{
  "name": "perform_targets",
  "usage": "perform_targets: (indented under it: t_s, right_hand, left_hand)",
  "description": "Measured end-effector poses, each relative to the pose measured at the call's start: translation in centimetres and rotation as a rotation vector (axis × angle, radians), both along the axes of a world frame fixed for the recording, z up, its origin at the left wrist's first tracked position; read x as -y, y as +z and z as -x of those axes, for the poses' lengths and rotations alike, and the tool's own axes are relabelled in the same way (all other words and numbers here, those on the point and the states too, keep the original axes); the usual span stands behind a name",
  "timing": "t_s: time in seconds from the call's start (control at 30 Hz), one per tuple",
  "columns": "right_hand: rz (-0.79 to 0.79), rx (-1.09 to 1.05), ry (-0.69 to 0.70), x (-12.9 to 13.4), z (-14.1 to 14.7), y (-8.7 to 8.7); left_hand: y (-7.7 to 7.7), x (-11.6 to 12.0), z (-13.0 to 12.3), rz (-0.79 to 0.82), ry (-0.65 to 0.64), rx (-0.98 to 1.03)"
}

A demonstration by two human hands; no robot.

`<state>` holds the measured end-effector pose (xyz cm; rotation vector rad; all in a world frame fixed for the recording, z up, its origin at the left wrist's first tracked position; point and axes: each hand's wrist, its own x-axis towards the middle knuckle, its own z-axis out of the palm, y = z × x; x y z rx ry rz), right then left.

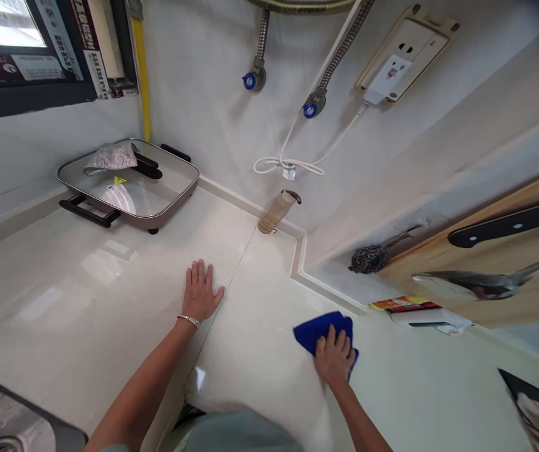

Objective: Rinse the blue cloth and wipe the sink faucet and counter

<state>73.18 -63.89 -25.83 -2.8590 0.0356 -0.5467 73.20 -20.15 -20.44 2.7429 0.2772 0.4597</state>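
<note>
A folded blue cloth [319, 331] lies against the white countertop [255, 358] on the right. My right hand [335, 355] presses on it with curled fingers, gripping its near edge. Left of the counter's seam, my left hand [201, 292] rests flat on the surface, fingers stretched forward and thumb out to the side; nothing is in it. A silver bracelet [189, 321] circles that wrist. Ahead of both hands, near the corner, stands a brownish translucent cup [276, 212] with a dark curved handle-like piece at its top.
An electric pan [156, 216] with a glass lid stands at the back left, a silvery mitt on top. A sink [10, 420] is at lower left. On the right are a steel scrubber [368, 258], a knife [509, 223] and a ladle [490, 284]. A white cord [297, 164] hangs at the wall.
</note>
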Motion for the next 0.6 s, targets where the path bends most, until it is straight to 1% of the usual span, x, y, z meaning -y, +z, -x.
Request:
perform_targets:
  t_s: [0.07,0.13,0.2,0.27,0.4,0.6]
  right_hand:
    - [0.021,-0.042,0.088,-4.4,-1.6,0.7]
    - [0.061,-0.092,0.165,-8.3,-2.9,1.4]
    - [0.102,-0.118,0.239,-11.4,-4.2,1.9]
    - [0.132,-0.126,0.304,-13.9,-5.2,2.5]
    - [0.197,-0.177,0.393,-17.1,-7.1,3.4]
    - [0.308,-0.197,0.544,-19.2,-10.0,5.0]
  left_hand:
    - [0.2,0.1,0.0,-0.001,0.003,-0.009]
    - [0.3,0.1,0.1,-0.005,0.004,-0.023]
    - [0.4,0.1,0.2,-0.01,0.003,-0.033]
    - [0.3,0.1,0.3,-0.017,0.003,-0.033]
    - [0.2,0.1,0.4,-0.03,0.009,-0.027]
    - [0.4,0.1,0.5,-0.042,0.005,-0.013]
